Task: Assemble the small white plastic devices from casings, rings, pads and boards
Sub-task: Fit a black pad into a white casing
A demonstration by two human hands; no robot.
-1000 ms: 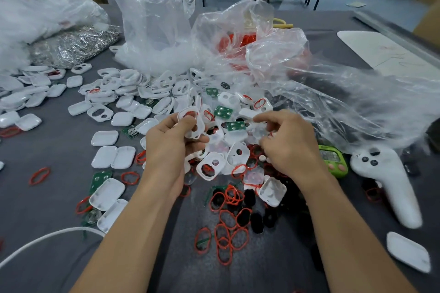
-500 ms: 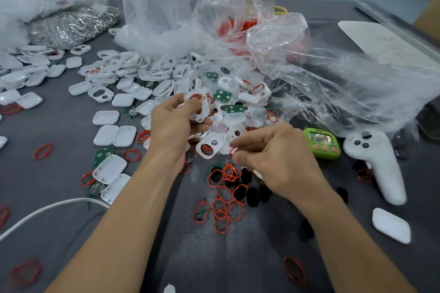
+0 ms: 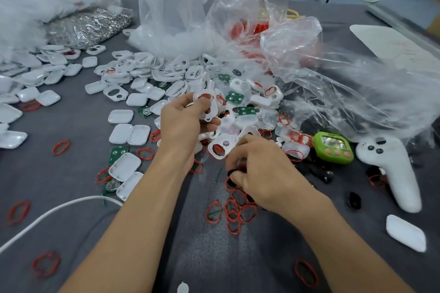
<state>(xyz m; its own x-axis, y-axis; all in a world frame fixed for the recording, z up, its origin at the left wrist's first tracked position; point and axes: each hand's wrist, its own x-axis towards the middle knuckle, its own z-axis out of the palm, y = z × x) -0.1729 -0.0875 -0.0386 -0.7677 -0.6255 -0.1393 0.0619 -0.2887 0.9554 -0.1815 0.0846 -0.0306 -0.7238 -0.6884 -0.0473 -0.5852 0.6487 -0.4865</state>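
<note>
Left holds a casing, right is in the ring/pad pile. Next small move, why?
Likely: right hand pinches one black pad and lifts it to the casing in the left hand. That casing already shows a red ring; the right hand curls at the pads.

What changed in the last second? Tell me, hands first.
The right hand left the casing pile and came down toward the person, fingers now curled into the heap of red rings; whether its grip has taken anything is hidden. The left hand kept holding the white casing with a red ring in it. The green timer and white controller stayed put.
</note>
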